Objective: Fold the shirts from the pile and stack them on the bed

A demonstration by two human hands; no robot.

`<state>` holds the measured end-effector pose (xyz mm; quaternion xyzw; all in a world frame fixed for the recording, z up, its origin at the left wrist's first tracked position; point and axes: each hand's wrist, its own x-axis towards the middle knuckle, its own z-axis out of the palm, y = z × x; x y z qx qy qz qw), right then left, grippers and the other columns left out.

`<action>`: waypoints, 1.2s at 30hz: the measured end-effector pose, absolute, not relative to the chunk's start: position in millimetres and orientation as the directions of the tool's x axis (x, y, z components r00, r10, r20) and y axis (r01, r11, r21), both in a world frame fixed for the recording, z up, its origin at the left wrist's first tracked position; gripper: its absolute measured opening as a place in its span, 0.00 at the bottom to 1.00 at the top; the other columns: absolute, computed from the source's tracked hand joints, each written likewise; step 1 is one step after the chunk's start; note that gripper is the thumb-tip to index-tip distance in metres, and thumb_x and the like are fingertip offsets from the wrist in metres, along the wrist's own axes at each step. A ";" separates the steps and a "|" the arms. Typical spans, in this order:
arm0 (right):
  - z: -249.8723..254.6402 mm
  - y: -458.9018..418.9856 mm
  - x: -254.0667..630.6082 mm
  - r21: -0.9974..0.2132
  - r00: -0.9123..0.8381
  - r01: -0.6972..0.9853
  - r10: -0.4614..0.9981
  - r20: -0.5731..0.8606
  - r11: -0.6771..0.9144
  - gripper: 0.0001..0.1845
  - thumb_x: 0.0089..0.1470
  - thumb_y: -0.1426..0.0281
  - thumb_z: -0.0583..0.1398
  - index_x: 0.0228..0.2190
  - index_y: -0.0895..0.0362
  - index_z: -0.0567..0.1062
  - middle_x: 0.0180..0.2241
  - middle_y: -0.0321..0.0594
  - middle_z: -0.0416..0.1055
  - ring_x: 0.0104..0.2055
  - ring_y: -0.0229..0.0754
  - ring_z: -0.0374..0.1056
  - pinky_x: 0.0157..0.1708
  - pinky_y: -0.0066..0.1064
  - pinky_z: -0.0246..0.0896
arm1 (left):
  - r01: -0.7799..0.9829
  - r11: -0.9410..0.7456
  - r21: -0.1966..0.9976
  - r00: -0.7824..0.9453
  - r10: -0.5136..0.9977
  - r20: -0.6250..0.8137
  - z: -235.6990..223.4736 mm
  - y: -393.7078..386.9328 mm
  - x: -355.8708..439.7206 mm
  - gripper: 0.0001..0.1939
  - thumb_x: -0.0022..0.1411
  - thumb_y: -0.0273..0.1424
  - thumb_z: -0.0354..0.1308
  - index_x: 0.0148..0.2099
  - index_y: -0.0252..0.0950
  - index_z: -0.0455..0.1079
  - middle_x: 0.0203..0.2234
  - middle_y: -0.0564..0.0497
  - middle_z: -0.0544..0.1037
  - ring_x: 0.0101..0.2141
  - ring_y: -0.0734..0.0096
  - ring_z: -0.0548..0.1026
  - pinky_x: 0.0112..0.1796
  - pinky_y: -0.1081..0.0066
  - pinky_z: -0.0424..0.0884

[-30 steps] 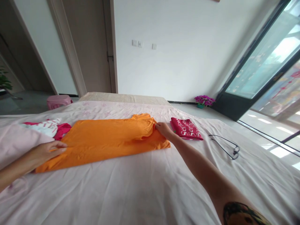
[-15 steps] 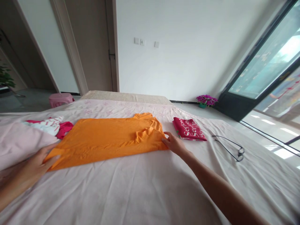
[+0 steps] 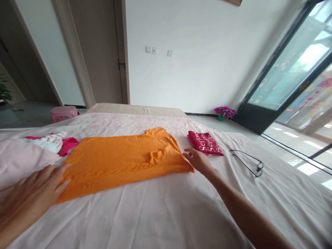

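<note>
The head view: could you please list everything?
Shirt: 1, orange, middle
Folded cloth: 1, red, right of shirt
Glasses: 1, dark, far right
Clothes pile: 1, red-white, left
Bundle: 1, pink, left
Sheet: 1, pinkish, underneath
Beige cover: 1, beige, behind sheet
Stool: 1, pink, left
Potted flowers: 1, purple, back
Plant: 1, green, left edge
Wall plates: 3, white, wall
Doors: 2, brown, left
Glass door: 1, dark-framed, right
Frame: 1, brown, top edge
Left hand: 1, shirt's left end
Right hand: 1, shirt's right end
</note>
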<state>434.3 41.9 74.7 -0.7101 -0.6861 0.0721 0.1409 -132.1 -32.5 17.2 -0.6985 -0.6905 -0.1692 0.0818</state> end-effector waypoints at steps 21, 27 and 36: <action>47.7 100.7 376.0 -0.112 0.134 0.986 0.987 0.085 -0.125 0.18 0.65 0.61 0.48 0.46 0.53 0.73 0.42 0.47 0.77 0.43 0.51 0.73 0.40 0.38 0.60 | 0.800 -0.595 0.077 0.555 0.782 0.285 21.2 31.7 136.2 0.29 0.69 0.42 0.49 0.68 0.37 0.58 0.67 0.43 0.61 0.65 0.53 0.59 0.63 0.49 0.55; 60.1 82.2 355.7 -0.100 -0.092 0.987 0.947 0.309 0.128 0.17 0.66 0.66 0.48 0.44 0.53 0.75 0.43 0.45 0.77 0.48 0.48 0.70 0.47 0.38 0.60 | 0.825 -0.555 0.104 0.527 0.823 0.210 21.5 32.2 136.3 0.31 0.68 0.45 0.47 0.70 0.41 0.55 0.69 0.45 0.55 0.67 0.51 0.53 0.64 0.46 0.50; 28.8 78.3 348.7 -0.066 -0.498 0.859 0.858 0.122 0.508 0.31 0.69 0.56 0.43 0.66 0.56 0.56 0.68 0.41 0.50 0.71 0.47 0.43 0.68 0.46 0.40 | 0.857 -0.501 0.123 0.487 0.864 0.128 28.4 29.4 136.3 0.32 0.68 0.47 0.46 0.70 0.42 0.53 0.70 0.38 0.51 0.69 0.51 0.48 0.64 0.45 0.47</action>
